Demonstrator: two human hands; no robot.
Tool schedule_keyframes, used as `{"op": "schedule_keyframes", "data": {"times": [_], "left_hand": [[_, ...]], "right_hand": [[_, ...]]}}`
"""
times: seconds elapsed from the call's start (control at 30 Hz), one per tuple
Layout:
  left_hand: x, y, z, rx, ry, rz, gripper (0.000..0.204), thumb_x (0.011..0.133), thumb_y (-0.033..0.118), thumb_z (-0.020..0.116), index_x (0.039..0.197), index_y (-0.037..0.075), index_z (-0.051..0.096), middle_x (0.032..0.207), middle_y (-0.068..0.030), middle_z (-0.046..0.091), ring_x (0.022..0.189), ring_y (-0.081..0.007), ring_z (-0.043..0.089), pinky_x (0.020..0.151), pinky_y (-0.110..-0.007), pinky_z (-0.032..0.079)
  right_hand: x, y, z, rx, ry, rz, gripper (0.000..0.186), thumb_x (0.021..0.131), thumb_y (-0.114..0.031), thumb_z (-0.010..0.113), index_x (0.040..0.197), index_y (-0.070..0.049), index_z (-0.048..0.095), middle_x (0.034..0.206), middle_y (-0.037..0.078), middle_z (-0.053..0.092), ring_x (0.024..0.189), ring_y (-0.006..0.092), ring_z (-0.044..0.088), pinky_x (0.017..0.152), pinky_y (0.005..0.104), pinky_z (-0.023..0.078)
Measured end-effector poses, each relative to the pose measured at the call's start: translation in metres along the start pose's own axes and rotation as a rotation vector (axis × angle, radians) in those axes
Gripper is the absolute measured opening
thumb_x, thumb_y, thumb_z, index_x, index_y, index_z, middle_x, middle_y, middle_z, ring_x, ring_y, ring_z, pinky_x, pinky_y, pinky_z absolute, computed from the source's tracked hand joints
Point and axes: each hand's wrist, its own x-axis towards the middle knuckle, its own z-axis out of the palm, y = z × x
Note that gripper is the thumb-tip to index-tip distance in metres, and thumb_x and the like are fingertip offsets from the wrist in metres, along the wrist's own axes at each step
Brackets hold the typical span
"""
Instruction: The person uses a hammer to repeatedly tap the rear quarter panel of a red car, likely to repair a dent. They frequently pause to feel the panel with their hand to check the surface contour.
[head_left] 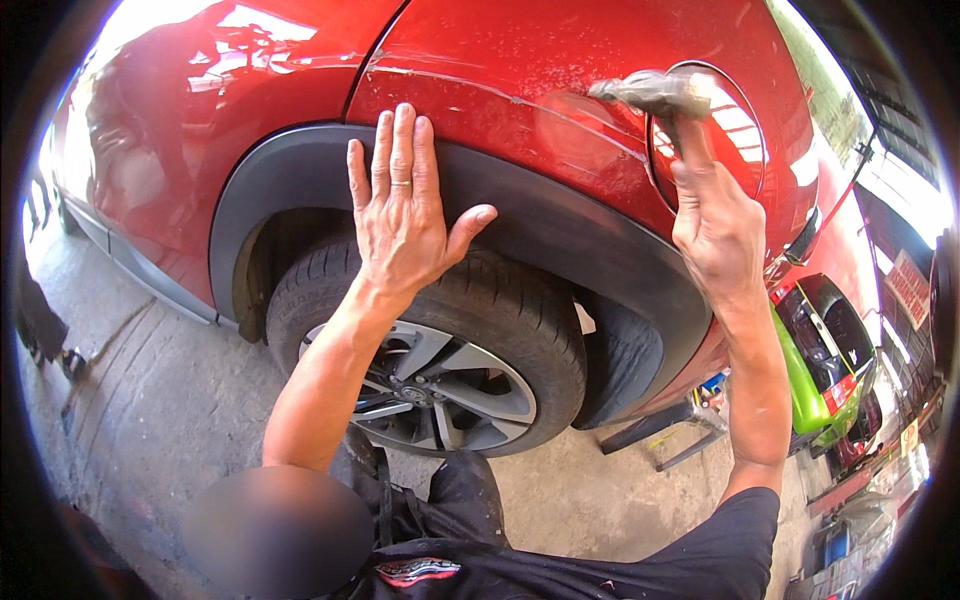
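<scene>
A red car's rear side panel fills the upper view, with a long pale scratch and chipped, dented paint above the wheel arch. My left hand lies flat on the black wheel-arch trim, fingers spread upward, fingertips reaching the red paint's lower edge. In my right hand is a hammer, gripped by its handle and slightly blurred. Its head is over the panel beside the round fuel flap; whether it touches the paint I cannot tell. Below my hands is the tyre with its alloy wheel.
A green car stands at the right, near shelves and clutter. A dark metal stand sits on the concrete floor behind the wheel. At the far left, a person's leg and shoe show.
</scene>
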Motion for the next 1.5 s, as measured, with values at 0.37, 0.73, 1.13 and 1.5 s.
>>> {"op": "schedule_keyframes", "data": {"times": [0.37,0.73,1.13,1.5], "left_hand": [[0.0,-0.001,0.003,0.021,0.012,-0.01,0.098,0.093,0.074,0.034,0.156,0.0,0.025,0.162,-0.0223,0.024,0.152,-0.0354,0.02,0.123,-0.054,0.004],[0.001,0.002,0.007,-0.001,0.043,-0.005,0.096,0.093,0.074,0.031,0.155,0.001,0.027,0.161,-0.0225,0.026,0.152,-0.035,0.021,0.123,-0.054,0.006],[-0.002,-0.001,0.007,0.038,0.021,-0.002,0.097,0.093,0.074,0.032,0.155,0.0,0.026,0.162,-0.0227,0.025,0.152,-0.0352,0.02,0.123,-0.055,0.007],[-0.002,-0.001,0.005,-0.008,0.041,0.014,0.098,0.093,0.072,0.042,0.154,-0.003,0.028,0.161,-0.0228,0.027,0.152,-0.0357,0.021,0.123,-0.055,0.007]], "right_hand": [[-0.001,0.002,-0.01,0.015,0.324,-0.005,0.058,0.095,0.0,0.063,0.148,-0.02,0.051,0.093,0.015,0.072,0.071,0.0198,0.071,0.061,0.0318,0.055],[-0.023,0.017,-0.004,-0.026,0.396,-0.045,0.056,0.096,-0.003,0.061,0.149,-0.018,0.048,0.113,0.019,0.07,0.083,0.0241,0.074,0.065,0.0333,0.057],[-0.027,0.006,-0.01,-0.054,0.218,0.057,0.064,0.089,0.002,0.068,0.148,-0.017,0.05,0.081,0.012,0.066,0.061,0.0217,0.065,0.056,0.0346,0.053],[-0.056,0.006,-0.01,0.116,0.315,-0.194,0.04,0.093,0.008,0.057,0.133,0.003,0.058,0.1,0.019,0.071,0.075,0.0295,0.07,0.066,0.0332,0.055]]}}
